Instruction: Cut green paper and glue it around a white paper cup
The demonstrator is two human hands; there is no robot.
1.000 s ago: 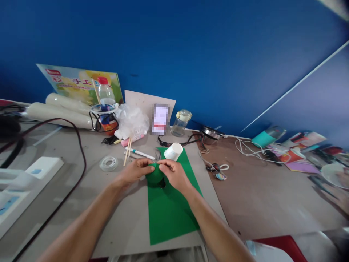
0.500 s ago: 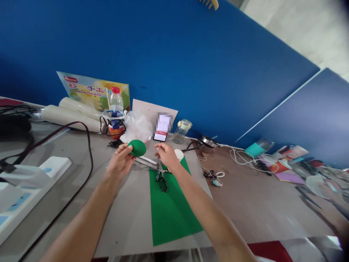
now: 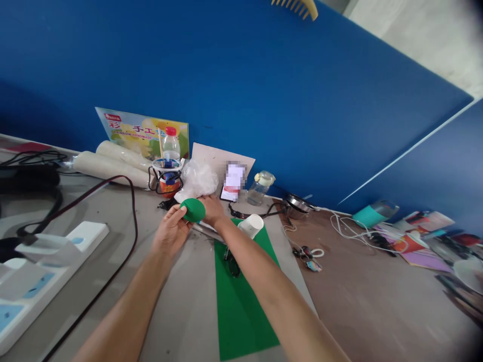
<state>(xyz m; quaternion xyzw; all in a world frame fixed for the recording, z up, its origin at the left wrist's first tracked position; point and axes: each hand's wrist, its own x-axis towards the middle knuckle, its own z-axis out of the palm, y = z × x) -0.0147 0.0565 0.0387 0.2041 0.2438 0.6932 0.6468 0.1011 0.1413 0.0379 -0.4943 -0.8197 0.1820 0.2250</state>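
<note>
Green sheet (image 3: 241,317) is the reference. Left hand (image 3: 171,231) is out past its far left corner, thumb and fingers pinched closed on the rim of a green disc (image 3: 193,210), disc held up off the tabletop, most of its face sticking out past the fingertips. Right hand (image 3: 213,208) is beyond the sheet's far edge, partly behind the disc; fingers hidden, can't tell how open or whether it has hold of anything. Right forearm crosses the sheet and covers part of its right edge. Scissors (image 3: 234,265) on the sheet's far half, black handles showing, rest under the forearm. White cup (image 3: 252,226) on the sheet's far end, just beside the forearm, so tight there. Beyond the far edge: plastic bag (image 3: 198,178), phone (image 3: 233,183), glass jar (image 3: 260,188), a close row. Left edge uncovered; widest room is the gray tabletop (image 3: 181,311) from there to the dark cord (image 3: 135,226) and power strip (image 3: 37,286). Right of the sheet, narrow gray strip, then brown tabletop (image 3: 350,286) with keys (image 3: 307,256).
</note>
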